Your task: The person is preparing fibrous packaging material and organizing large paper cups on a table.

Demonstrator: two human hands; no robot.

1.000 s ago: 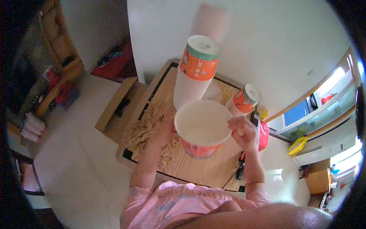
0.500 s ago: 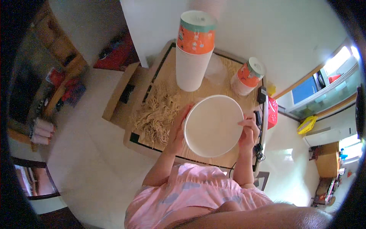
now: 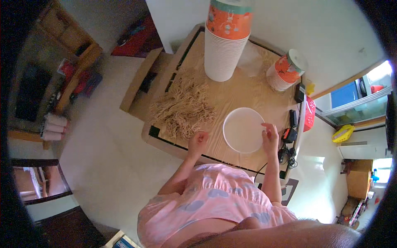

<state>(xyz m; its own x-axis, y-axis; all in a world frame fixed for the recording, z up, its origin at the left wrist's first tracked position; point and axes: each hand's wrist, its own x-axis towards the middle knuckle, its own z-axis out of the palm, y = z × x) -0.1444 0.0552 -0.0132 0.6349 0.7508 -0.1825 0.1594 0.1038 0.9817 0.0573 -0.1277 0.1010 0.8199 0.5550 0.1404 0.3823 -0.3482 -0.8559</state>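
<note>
We see a white paper bowl sitting open side up on the wooden worktop, toward its near edge and closer to the right side. The right hand is at the bowl's right rim, fingers curled over the edge and touching it in a light grip. The left hand rests near the near edge of the worktop, left of the bowl and apart from it, loosely curled with nothing in it; it lies just beside the near end of a heap of pale dry noodles that spreads over the left part of the worktop. At the far edge stands a tall stack of paper bowls, white below with an orange printed band at the top, and toward the far right corner a shorter stack of the same bowls leans a little. Along the right edge lie a few small dark devices with cables and a red object. Both forearms come from pink patterned sleeves at the near side.
</note>
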